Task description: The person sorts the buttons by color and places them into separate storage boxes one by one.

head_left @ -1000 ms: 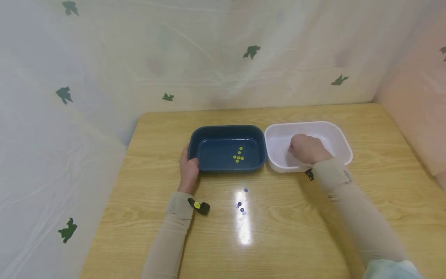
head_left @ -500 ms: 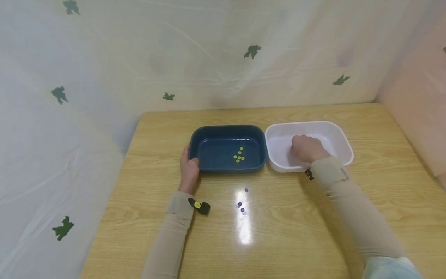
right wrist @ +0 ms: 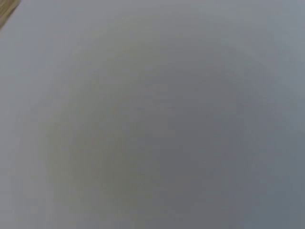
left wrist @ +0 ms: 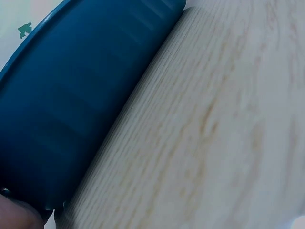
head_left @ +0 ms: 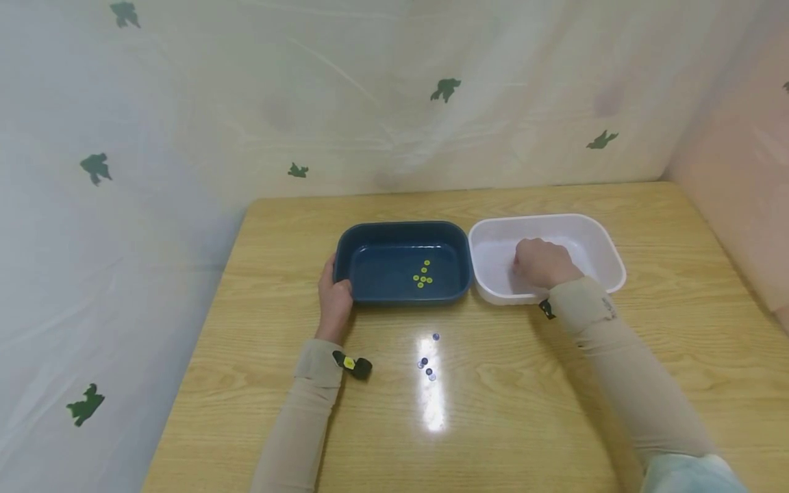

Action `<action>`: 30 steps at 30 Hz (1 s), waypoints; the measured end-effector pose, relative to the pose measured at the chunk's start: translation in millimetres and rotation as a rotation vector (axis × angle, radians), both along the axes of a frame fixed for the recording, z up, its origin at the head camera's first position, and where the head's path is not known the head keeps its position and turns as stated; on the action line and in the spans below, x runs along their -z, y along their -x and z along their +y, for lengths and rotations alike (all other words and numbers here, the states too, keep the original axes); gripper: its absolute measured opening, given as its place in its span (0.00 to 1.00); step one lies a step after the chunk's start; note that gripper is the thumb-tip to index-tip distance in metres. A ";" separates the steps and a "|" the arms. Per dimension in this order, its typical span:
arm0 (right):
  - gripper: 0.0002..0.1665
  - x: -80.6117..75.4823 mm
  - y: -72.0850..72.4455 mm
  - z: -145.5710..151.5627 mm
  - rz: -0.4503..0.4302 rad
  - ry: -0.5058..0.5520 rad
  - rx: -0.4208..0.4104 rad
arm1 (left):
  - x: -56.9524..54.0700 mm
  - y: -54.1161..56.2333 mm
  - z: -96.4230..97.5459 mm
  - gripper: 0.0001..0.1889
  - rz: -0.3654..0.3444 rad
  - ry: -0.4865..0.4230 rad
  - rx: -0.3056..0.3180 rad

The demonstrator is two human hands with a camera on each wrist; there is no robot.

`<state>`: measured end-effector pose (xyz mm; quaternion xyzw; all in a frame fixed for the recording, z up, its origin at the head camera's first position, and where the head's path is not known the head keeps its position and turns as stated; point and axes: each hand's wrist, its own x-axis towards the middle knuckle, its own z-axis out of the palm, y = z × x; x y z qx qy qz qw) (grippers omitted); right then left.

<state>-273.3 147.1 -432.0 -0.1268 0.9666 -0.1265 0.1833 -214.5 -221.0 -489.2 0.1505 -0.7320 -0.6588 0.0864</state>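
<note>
On the left, my left hand (head_left: 335, 299) grips the near left corner of a dark blue rectangular tray (head_left: 376, 301), its thumb at the rim. A thumb tip (left wrist: 18, 213) meets the tray's side (left wrist: 71, 95) in the left wrist view. Several small yellow button-like discs (head_left: 423, 279) lie on the tray's floor, right of its middle. My right hand (head_left: 545, 263) reaches down inside the white tray (head_left: 592, 233), knuckles up. Its fingertips, and anything between them, are hidden. Only the blurred white wall (right wrist: 152, 114) fills the right wrist view.
Both trays stand side by side, touching, on a wooden table (head_left: 505, 411). In front of them lie several small dark and purplish discs (head_left: 429, 371), partly in a bright reflection. A pale sheet (head_left: 370, 103) with green bird shapes hangs behind the table.
The right hand shifted very slightly to the right within the white tray, then stayed put. My left hand keeps its hold on the blue tray, and the discs look unchanged.
</note>
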 end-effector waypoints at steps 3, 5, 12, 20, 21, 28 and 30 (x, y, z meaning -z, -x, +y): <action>0.12 -0.5 -0.3 -0.1 0.002 0.004 0.001 | -0.4 0.2 0.3 0.42 0.007 -0.007 0.001; 0.12 -0.9 -0.2 -0.1 0.003 0.005 0.002 | -0.2 0.7 0.2 0.42 0.005 -0.010 0.003; 0.12 -1.7 -0.7 0.1 -0.004 0.008 0.008 | 0.4 2.0 0.0 0.41 0.004 0.004 0.002; 0.11 -3.1 -2.3 -0.1 -0.002 0.024 0.021 | 0.8 1.9 0.9 0.42 0.012 0.005 0.001; 0.12 -3.9 -2.8 -0.2 0.003 0.029 0.025 | 1.0 2.1 0.9 0.42 0.013 0.006 0.002; 0.15 -12.0 -8.7 -1.6 0.033 0.064 0.057 | 1.7 3.6 0.3 0.41 0.021 -0.002 -0.002; 0.14 -16.2 -11.1 -2.6 0.055 0.064 0.054 | 1.5 3.8 0.5 0.41 0.024 -0.001 -0.001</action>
